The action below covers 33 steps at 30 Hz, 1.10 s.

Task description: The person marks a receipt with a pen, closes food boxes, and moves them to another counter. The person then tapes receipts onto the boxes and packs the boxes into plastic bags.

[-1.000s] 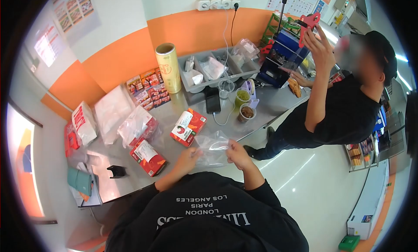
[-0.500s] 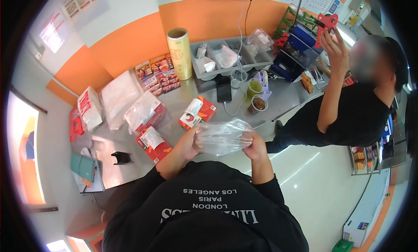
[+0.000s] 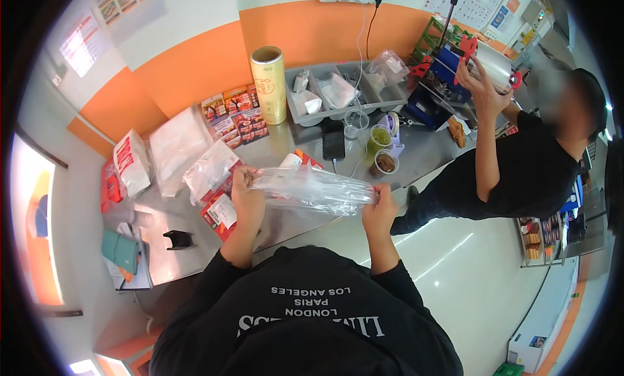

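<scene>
- The left hand (image 3: 249, 195) has moved outward and farther from the body; its fingers pinch one end of the clear plastic bag (image 3: 315, 191).
- This bag is now drawn long between both hands, above the table (image 3: 153, 262), partly hiding a red box (image 3: 309, 159). So it is stretched more lengthwise; whether its mouth is open, I cannot tell.
- The right hand (image 3: 381, 212) stayed almost in place, fingers pinching the other end.

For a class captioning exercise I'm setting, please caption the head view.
Left hand and right hand hold clear plastic stretched between them at a cluttered metal table.
</scene>
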Each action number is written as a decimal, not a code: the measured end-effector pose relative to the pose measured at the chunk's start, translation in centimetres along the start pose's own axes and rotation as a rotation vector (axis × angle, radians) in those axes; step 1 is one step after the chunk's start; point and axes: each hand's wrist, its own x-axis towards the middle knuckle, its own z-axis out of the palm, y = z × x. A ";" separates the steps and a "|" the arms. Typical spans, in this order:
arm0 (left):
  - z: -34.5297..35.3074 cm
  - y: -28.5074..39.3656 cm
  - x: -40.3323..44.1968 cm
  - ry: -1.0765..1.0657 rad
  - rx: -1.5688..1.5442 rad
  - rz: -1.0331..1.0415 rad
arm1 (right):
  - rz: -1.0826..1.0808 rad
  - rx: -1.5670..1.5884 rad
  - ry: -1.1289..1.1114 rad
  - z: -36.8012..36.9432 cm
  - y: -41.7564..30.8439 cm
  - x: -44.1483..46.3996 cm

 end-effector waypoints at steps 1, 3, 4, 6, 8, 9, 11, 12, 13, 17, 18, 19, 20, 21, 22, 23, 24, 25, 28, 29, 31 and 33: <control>-0.7 0.3 0.1 -0.142 0.140 -0.059 | -0.082 -0.033 0.038 0.2 0.1 0.0; -1.2 2.9 0.1 -0.271 0.285 -0.127 | -0.097 -0.020 -0.120 -0.5 0.8 1.4; -1.3 4.1 0.2 -0.560 0.593 -0.190 | -0.114 -0.007 -0.272 -1.0 1.1 2.4; -2.0 3.2 0.0 -0.836 0.905 -0.260 | 0.089 0.047 -0.568 -1.0 0.4 3.4; -2.9 -1.0 -0.4 -0.364 0.944 0.346 | 0.459 0.679 -0.509 0.0 -0.6 3.5; -2.1 -0.4 -0.4 -0.352 0.952 0.345 | 0.579 0.823 -0.441 0.4 -3.0 3.3; 0.1 0.6 -0.5 -0.128 -0.122 -0.513 | 0.616 0.824 -0.594 0.9 -3.3 2.7; -0.3 1.4 -0.2 -0.116 -0.121 -0.511 | 0.657 0.816 -0.737 1.1 -3.3 2.4; -0.8 2.2 0.3 -0.093 -0.045 -0.610 | 0.654 0.817 -0.750 1.7 -2.5 2.2; -4.8 2.9 0.9 -0.156 0.908 0.050 | -0.349 0.092 -0.344 4.5 1.8 2.8; -5.0 3.0 0.4 -0.146 0.911 0.043 | -0.139 0.269 -0.326 4.7 1.9 3.5; -5.2 3.3 -0.4 -0.216 0.945 -0.023 | 0.076 0.440 -0.303 5.0 1.8 4.0; -5.2 3.9 -1.1 -0.286 0.977 -0.089 | 0.071 0.444 -0.314 5.0 1.0 4.2; -5.0 4.7 -1.7 -0.275 0.982 -0.092 | 0.255 0.567 -0.304 4.8 -0.7 4.2; -4.6 5.7 -2.3 -0.252 1.009 -0.035 | 0.348 0.628 -0.306 5.1 -1.8 3.9; -3.9 6.8 -2.8 -0.229 1.036 0.019 | 0.443 0.689 -0.302 5.4 -3.0 3.7; -2.6 8.6 -3.2 -0.219 1.039 0.012 | 0.310 0.693 -0.364 6.0 -3.9 3.2; -1.0 10.5 -3.6 -0.081 1.245 0.289 | 0.178 0.696 -0.426 6.5 -5.0 2.5; -1.3 9.8 -3.4 -0.042 1.310 0.572 | 0.099 0.774 -0.664 7.1 -9.0 -0.3; -2.0 8.8 -3.3 -0.149 1.172 0.575 | 0.000 0.663 -0.812 7.1 -9.7 -1.2; -5.0 7.5 -3.6 -0.078 1.032 0.313 | -0.106 0.549 -0.961 6.9 -9.9 -1.9; -7.7 7.1 -4.1 -0.008 0.879 0.062 | -0.256 -0.170 -1.119 6.7 -9.4 -2.0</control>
